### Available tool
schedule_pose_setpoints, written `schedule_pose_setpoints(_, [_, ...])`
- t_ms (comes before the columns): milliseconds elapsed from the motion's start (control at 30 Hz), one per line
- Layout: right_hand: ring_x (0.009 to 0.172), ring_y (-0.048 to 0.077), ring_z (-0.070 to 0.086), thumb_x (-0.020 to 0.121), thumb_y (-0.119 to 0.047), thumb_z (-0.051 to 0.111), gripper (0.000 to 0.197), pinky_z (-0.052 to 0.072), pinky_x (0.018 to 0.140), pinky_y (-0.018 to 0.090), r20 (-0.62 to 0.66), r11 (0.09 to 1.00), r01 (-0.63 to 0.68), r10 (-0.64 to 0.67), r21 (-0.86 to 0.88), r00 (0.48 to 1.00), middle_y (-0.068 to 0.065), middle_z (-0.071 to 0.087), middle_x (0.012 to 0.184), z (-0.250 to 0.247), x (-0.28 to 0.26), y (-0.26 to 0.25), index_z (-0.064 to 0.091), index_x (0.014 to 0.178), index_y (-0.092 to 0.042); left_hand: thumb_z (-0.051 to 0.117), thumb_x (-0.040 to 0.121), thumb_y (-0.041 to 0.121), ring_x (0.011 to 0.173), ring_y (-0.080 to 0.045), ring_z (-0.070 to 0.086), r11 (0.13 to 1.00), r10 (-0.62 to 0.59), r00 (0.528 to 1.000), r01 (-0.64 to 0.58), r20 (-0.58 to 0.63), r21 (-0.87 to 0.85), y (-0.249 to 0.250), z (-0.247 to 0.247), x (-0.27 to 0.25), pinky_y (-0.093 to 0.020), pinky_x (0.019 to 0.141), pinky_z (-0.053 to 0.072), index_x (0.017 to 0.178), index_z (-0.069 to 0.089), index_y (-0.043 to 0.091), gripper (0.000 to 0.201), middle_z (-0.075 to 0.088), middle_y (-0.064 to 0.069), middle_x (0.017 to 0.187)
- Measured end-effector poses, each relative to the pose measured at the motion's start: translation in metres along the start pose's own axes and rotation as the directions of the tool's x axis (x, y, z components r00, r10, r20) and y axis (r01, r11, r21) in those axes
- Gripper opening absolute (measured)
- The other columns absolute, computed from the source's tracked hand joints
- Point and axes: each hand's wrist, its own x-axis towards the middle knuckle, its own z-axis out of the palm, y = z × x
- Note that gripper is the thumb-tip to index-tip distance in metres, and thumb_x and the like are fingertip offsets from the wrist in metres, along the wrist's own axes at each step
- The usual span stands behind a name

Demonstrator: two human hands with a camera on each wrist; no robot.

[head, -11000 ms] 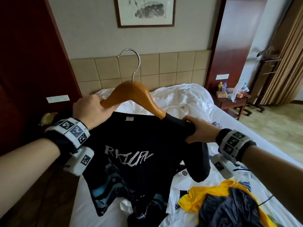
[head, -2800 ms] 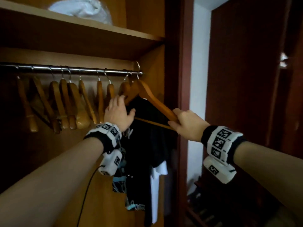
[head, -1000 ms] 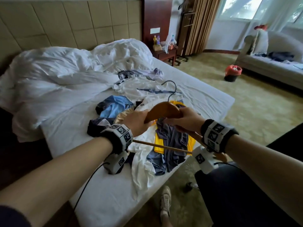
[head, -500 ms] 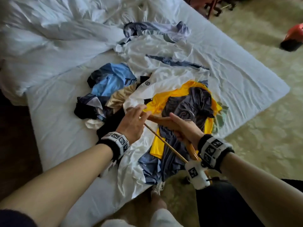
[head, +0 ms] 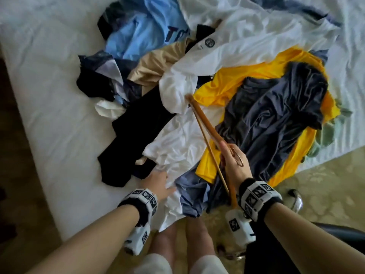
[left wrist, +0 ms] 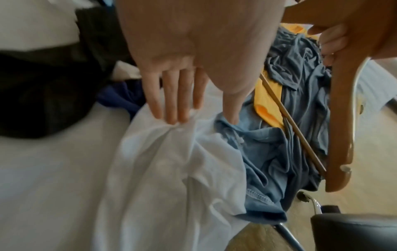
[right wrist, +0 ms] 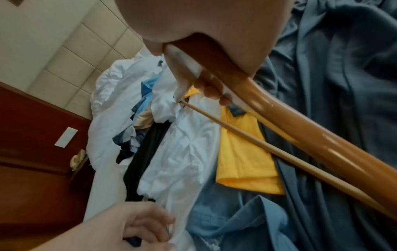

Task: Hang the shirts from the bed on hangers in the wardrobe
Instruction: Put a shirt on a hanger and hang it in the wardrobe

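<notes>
Right hand (head: 234, 165): at 5 o'clock of the head view, wrist raised, fingers curled round a wooden hanger (head: 205, 123) near its metal hook; hanger slanting toward 11 o'clock above the clothes.
Left hand (head: 158, 182): at 7 o'clock, palm down, fingers (left wrist: 169, 100) straight, tips pressing the hem of a white shirt (head: 177, 143); nothing gripped.
Shirts: heaped on the white bed (head: 49, 95); grey shirt (head: 276, 115) over yellow shirt (head: 246, 76) at 3 o'clock, black shirt (head: 134, 131) at 9 o'clock, light-blue shirt (head: 142, 26) at 11 o'clock.
</notes>
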Motion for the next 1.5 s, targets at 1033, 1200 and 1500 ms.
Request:
schedule_pose_setpoints(1033, [0.078, 0.021, 0.062, 0.088, -0.02, 0.068, 0.02, 0.046, 0.069, 0.03, 0.126, 0.895, 0.251, -0.22, -0.369, 0.967, 0.004, 0.067, 0.086, 0.067, 0.023, -0.055, 0.059, 0.104, -0.011, 0.068, 0.091, 0.03, 0.074, -0.022, 0.059, 0.804, -0.177, 0.848, -0.167, -0.499, -0.57, -0.07, -0.093, 0.007, -0.023, 0.067, 0.04, 0.077, 0.06, 0.017, 0.02, 0.062, -0.004, 0.076])
schedule_pose_setpoints(1200, [0.079, 0.022, 0.063, 0.088, -0.02, 0.07, 0.021, 0.05, 0.073, 0.034, 0.168, 0.876, 0.259, -0.207, -0.407, 0.964, 0.005, 0.067, 0.086, 0.064, 0.024, -0.038, 0.058, 0.104, -0.012, 0.067, 0.078, 0.066, 0.08, -0.019, 0.064, 0.984, -0.011, 0.998, 0.021, 0.056, -0.18, -0.064, -0.005, 0.002, -0.031, 0.074, 0.053, 0.081, 0.066, 0.018, 0.048, 0.065, 0.0, 0.079])
schedule_pose_setpoints(1500, [0.074, 0.02, 0.061, 0.088, -0.021, 0.069, 0.023, 0.044, 0.064, 0.025, 0.202, 0.876, 0.265, -0.198, -0.403, 0.959, 0.002, 0.065, 0.082, 0.071, 0.027, -0.036, 0.057, 0.105, -0.012, 0.055, 0.096, 0.02, 0.072, -0.028, 0.053, 0.804, -0.182, 0.977, 0.084, -0.11, -0.589, -0.042, 0.014, 0.016, -0.029, 0.063, 0.031, 0.061, 0.042, 0.016, 0.037, 0.048, -0.002, 0.061])
